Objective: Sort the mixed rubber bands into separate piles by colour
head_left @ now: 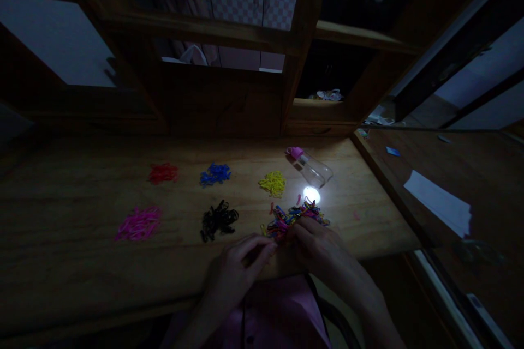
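Note:
A heap of mixed-colour rubber bands (282,221) lies near the table's front edge. My right hand (315,240) is at its near side, fingers bent and closed among the bands; what they pinch is hidden. Just left of the heap, my left hand (243,262) has thumb and forefinger pressed together, and anything between them is too small to make out. Sorted by colour, further piles lie to the left: yellow bands (273,183), blue bands (215,174), black bands (219,220), red bands (162,173) and pink bands (139,223).
A clear bottle with a pink cap (313,168) lies on its side behind the mixed heap, near a bright spot of light. Wooden shelving (225,101) rises at the table's back. On the lower surface at right are white papers (439,203) and a small blue card (392,151).

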`<state>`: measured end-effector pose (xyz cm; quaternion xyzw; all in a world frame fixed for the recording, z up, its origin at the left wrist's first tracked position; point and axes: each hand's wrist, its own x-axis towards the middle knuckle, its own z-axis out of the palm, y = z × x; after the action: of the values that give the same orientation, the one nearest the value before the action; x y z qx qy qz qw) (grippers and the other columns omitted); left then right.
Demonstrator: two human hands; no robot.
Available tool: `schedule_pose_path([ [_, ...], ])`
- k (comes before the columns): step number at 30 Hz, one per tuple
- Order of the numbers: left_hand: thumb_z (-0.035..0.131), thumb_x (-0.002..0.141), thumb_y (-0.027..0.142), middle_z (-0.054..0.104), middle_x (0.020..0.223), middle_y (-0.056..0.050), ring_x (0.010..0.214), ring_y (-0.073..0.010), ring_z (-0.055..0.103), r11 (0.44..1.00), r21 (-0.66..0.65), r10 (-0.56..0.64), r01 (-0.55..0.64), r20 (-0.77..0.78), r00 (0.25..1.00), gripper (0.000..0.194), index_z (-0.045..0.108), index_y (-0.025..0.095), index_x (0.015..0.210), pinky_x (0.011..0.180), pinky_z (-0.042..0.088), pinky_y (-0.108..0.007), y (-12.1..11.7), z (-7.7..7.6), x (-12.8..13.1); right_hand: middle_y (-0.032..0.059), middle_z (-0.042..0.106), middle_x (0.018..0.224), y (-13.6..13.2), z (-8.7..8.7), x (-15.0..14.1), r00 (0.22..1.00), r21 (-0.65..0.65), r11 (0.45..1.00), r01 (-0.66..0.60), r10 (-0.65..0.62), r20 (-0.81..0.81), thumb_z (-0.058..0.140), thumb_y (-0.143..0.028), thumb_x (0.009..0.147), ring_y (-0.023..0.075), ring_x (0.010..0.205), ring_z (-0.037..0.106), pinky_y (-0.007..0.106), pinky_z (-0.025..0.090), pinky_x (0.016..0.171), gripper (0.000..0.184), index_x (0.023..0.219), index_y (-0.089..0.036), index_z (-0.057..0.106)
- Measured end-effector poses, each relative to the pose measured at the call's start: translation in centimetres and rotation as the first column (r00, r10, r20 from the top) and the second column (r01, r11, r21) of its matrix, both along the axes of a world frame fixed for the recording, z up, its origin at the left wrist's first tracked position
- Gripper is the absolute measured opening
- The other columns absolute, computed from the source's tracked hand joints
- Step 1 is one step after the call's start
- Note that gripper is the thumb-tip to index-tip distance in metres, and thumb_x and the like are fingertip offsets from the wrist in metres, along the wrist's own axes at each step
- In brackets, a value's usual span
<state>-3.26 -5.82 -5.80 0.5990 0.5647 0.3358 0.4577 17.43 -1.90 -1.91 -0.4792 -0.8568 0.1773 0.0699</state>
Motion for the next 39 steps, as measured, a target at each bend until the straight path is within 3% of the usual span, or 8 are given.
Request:
schedule_pose_path([
  [7, 0.054, 0.093, 0.042, 0.073, 0.085, 0.002, 0.077, -0.0142, 0.066, 1.0, -0.02, -0.014, 0.014, -0.005, 1.0, 0.024, 0.07, 0.025, 0.087, 0.07, 0.048, -0.019, 0.1, 0.1, 0.0, 0.0026, 0.063, 0.087, 0.8, -0.8, 0.0, 0.999, 0.042, 0.999, 0.011, -0.008, -0.049, 0.06, -0.006, 0.082, 0.0164, 0.078, 0.058, 0.027, 0.04, 0.066, 0.016, 0.089, -0.02, 0.064],
  [13, 0.053, 0.094, 0.04, 0.072, 0.084, 0.002, 0.079, -0.0141, 0.065, 0.999, -0.004, -0.035, 0.035, 0.0, 0.999, 0.023, 0.069, 0.025, 0.087, 0.073, 0.047, -0.02, 0.3, 0.6, 0.0, 0.0016, 0.062, 0.084, 1.2, -1.2, 0.4, 0.982, 0.038, 0.997, 0.063, -0.055, -0.182, 0.058, -0.005, 0.082, 0.0148, 0.075, 0.058, 0.025, 0.04, 0.066, 0.017, 0.085, -0.021, 0.064],
  [20, 0.054, 0.093, 0.039, 0.072, 0.088, 0.001, 0.085, -0.0144, 0.066, 0.999, 0.029, -0.024, 0.024, 0.019, 1.0, 0.022, 0.07, 0.025, 0.088, 0.077, 0.047, -0.021, 0.4, 0.7, -0.1, 0.0019, 0.062, 0.084, 1.5, -0.8, 0.3, 0.941, 0.062, 0.994, 0.088, -0.063, -0.332, 0.06, -0.006, 0.078, 0.0149, 0.075, 0.057, 0.024, 0.042, 0.065, 0.017, 0.086, -0.02, 0.061],
  [25, 0.064, 0.086, 0.038, 0.072, 0.089, 0.0, 0.083, -0.016, 0.067, 0.999, 0.029, 0.011, -0.014, 0.073, 0.997, 0.017, 0.07, 0.024, 0.094, 0.076, 0.05, -0.022, 0.4, 0.6, -0.1, 0.0027, 0.062, 0.081, 1.2, 0.2, -1.2, 0.945, 0.133, 0.99, 0.056, -0.01, -0.327, 0.056, -0.005, 0.078, 0.0152, 0.073, 0.057, 0.025, 0.042, 0.064, 0.017, 0.086, -0.02, 0.062],
  [31, 0.06, 0.089, 0.033, 0.07, 0.085, 0.0, 0.081, -0.0158, 0.066, 0.993, 0.107, 0.049, -0.044, -0.041, 0.998, 0.013, 0.067, 0.022, 0.086, 0.073, 0.049, -0.022, 0.4, 0.5, 0.0, 0.0037, 0.064, 0.082, 0.6, 0.7, -3.1, 0.946, 0.151, 0.989, -0.002, 0.05, -0.32, 0.058, -0.007, 0.079, 0.0159, 0.074, 0.059, 0.025, 0.043, 0.065, 0.015, 0.086, -0.019, 0.063],
  [39, 0.055, 0.093, 0.031, 0.068, 0.078, 0.0, 0.074, -0.0145, 0.064, 0.994, 0.105, 0.038, -0.038, 0.001, 0.999, 0.018, 0.071, 0.024, 0.088, 0.072, 0.048, -0.022, 0.5, 0.3, -0.1, 0.0046, 0.066, 0.084, 1.2, 0.0, -2.5, 0.9, 0.077, 0.989, 0.122, -0.078, -0.429, 0.06, -0.008, 0.08, 0.0171, 0.077, 0.061, 0.028, 0.047, 0.069, 0.015, 0.087, -0.02, 0.067],
])
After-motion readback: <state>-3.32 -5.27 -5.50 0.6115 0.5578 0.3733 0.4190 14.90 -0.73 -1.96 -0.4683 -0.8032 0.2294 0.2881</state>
